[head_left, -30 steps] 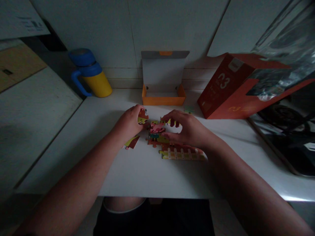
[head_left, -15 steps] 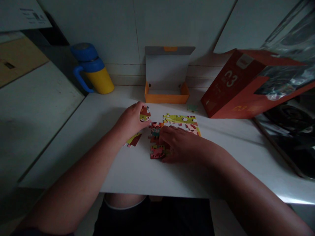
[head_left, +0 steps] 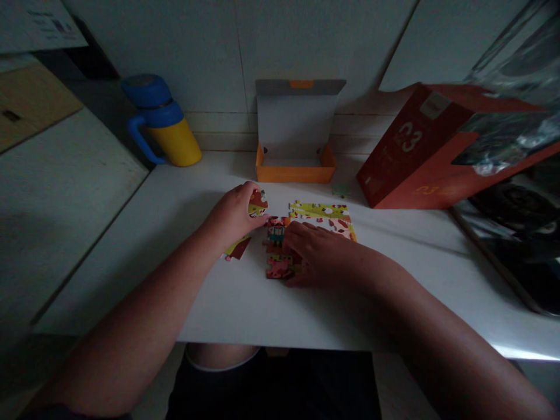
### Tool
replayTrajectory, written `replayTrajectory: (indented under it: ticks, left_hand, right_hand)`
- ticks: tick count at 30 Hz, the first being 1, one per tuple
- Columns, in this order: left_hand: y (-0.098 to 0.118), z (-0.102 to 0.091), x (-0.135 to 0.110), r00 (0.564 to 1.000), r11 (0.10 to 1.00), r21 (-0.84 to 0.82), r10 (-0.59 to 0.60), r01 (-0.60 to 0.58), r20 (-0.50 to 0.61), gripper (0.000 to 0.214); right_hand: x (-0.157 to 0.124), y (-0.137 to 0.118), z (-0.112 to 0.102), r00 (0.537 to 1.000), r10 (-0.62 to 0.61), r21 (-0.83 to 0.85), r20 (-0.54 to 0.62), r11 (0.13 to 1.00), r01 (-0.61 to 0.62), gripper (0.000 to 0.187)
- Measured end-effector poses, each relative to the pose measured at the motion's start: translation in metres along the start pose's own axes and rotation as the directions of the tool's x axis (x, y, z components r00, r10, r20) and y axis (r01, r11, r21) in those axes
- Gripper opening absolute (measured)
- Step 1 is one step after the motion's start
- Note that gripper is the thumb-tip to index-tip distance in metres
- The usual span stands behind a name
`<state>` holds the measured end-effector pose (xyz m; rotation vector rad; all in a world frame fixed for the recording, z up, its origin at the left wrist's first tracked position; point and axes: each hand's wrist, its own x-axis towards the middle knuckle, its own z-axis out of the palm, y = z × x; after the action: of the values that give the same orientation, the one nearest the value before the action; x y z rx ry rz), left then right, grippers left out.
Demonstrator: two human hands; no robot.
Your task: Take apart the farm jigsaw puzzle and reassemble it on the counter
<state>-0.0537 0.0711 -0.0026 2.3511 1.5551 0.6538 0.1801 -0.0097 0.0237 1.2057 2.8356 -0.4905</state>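
Note:
Between the thumb and fingers of my left hand is a jigsaw puzzle piece, brown and green, lifted at the left of the other pieces. My right hand curls over a joined strip of jigsaw puzzle pieces on the table, its fingertips on them and covering their right part. Further back lies a green joined puzzle section, with a pink-patterned part partly behind my right hand. Under my left wrist rests a loose green and brown piece.
An orange box stands with its lid up against the wall. A small green piece lies beside it. At the back left is a blue and yellow flask; a large red box leans at the right on the white table.
The lower part of the strip under my right hand has slid slightly away from me, closer to the upper part. My left hand keeps its piece in nearly the same place.

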Motion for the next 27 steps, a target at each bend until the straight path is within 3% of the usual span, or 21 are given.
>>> replayTrajectory:
  ticks: [15,27]
  left_hand:
    - [0.003,-0.002,-0.001,1.000,0.999,-0.032,0.000,0.001,0.018,0.045]
    - [0.000,-0.003,-0.001,1.000,1.000,0.006,-0.006,0.006,-0.007,0.047]
  right_hand:
    - [0.000,0.000,-0.001,1.000,-0.006,0.019,0.004,1.000,0.006,0.063]
    - [0.007,-0.004,0.009,0.993,-0.092,0.062,-0.069,0.993,0.096,0.043]
